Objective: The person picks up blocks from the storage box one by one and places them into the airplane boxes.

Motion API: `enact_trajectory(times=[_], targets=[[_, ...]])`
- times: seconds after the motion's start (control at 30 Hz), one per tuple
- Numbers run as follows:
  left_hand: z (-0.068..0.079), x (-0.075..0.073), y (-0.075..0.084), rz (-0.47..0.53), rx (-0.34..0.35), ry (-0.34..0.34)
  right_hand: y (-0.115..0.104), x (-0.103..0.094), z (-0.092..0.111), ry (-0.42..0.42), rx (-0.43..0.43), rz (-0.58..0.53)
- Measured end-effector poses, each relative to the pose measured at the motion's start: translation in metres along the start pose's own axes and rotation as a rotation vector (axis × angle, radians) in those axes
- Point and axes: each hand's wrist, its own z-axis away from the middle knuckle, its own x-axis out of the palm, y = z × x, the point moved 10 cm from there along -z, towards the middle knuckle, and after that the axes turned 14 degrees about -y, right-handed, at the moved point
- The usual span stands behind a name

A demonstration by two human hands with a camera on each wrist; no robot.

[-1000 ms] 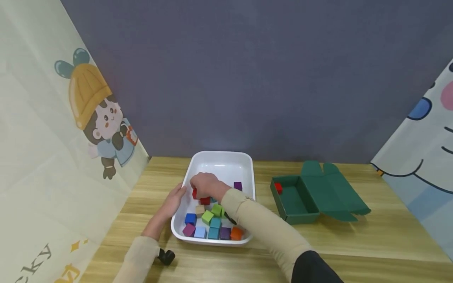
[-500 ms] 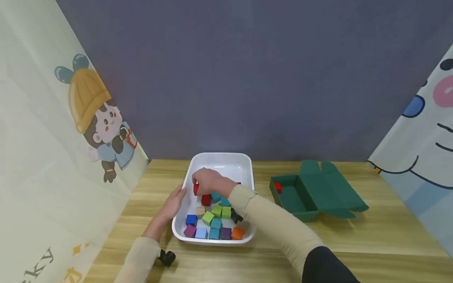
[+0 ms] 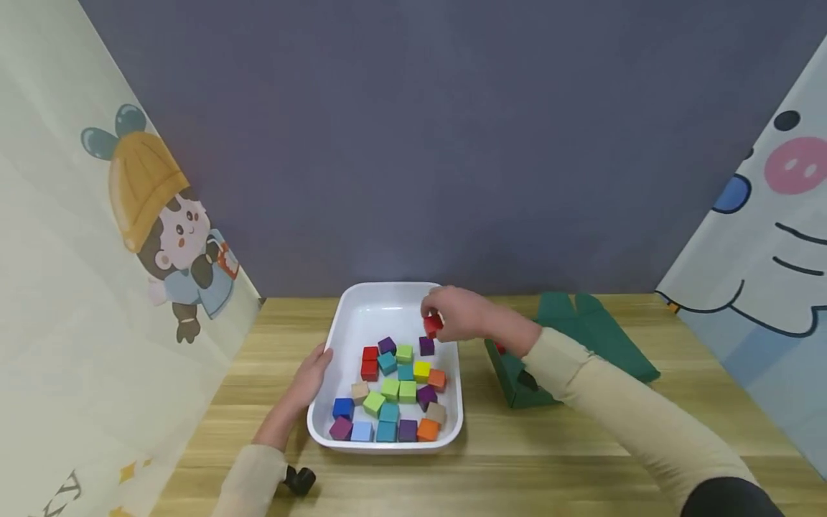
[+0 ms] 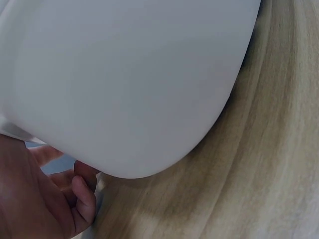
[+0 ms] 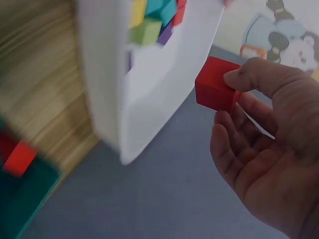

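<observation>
My right hand (image 3: 460, 313) pinches a red cube (image 5: 215, 85) between thumb and fingers, above the right side of a white tray (image 3: 377, 307). My left hand (image 3: 311, 375) holds the tray's left edge; in the left wrist view its fingers (image 4: 84, 199) curl in beneath the tray's rim. Inside the tray lie several coloured cubes, among them two red cubes (image 3: 370, 370) touching each other, a yellow cube (image 3: 422, 370) and a blue cube (image 3: 343, 408). To the right stands an open green box (image 3: 510, 388), partly hidden by my right forearm, with red showing inside it.
The box's green lid (image 3: 597, 337) lies folded out to the right on the wooden table (image 3: 504, 474). A grey wall (image 3: 413, 143) rises behind the table. Printed cloths hang at the left and right.
My right hand has lifted the red cube from the tray's left part and moved right with it, uncovering more cubes. My left hand stays on the tray's edge. The head view has shifted slightly.
</observation>
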Motion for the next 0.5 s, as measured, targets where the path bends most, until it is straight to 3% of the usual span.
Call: enact_trajectory(times=[0.23, 0.5], targets=[[0.003, 0.002, -0.003, 0.011, -0.005, -0.019, 0.057, 0.011, 0.056, 0.042, 0.017, -0.099], [-0.003, -0.004, -0.006, 0.006, -0.006, -0.013, 0.108, 0.028, 0.089, 0.022, 0.066, -0.151]])
